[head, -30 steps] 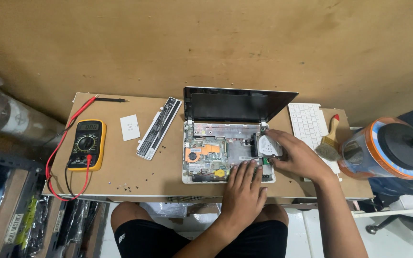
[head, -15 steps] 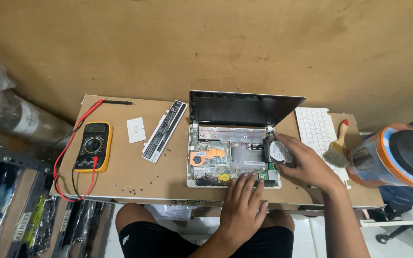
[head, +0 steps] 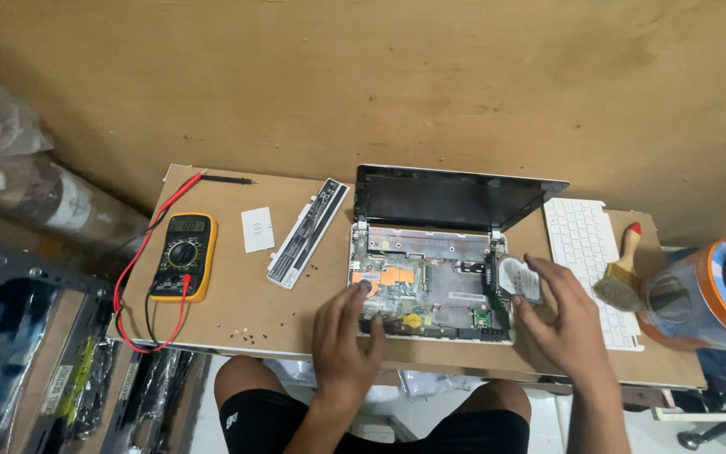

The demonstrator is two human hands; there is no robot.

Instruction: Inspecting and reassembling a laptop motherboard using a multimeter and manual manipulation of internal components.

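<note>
An opened small laptop (head: 430, 290) lies on the brown board (head: 237, 303) with its keyboard removed, circuit board bare and screen (head: 451, 200) tilted back. My left hand (head: 344, 335) rests flat on the front left of the base, one fingertip on the circuit board, holding nothing. My right hand (head: 560, 324) is at the laptop's right edge, thumb and fingers around a silver hard drive (head: 519, 278) that sits tilted there.
A yellow multimeter (head: 182, 256) with red and black leads lies at the left, beside a small white cover (head: 257, 229) and a long white battery (head: 308, 231). A white keyboard (head: 586, 248), a brush (head: 619, 282) and an orange-banded container (head: 707, 294) are at the right. Loose screws (head: 245, 336) dot the front edge.
My right hand has drawn the hard drive out toward the laptop's right edge. My left hand slid left along the front of the base. The camera view shifted slightly.
</note>
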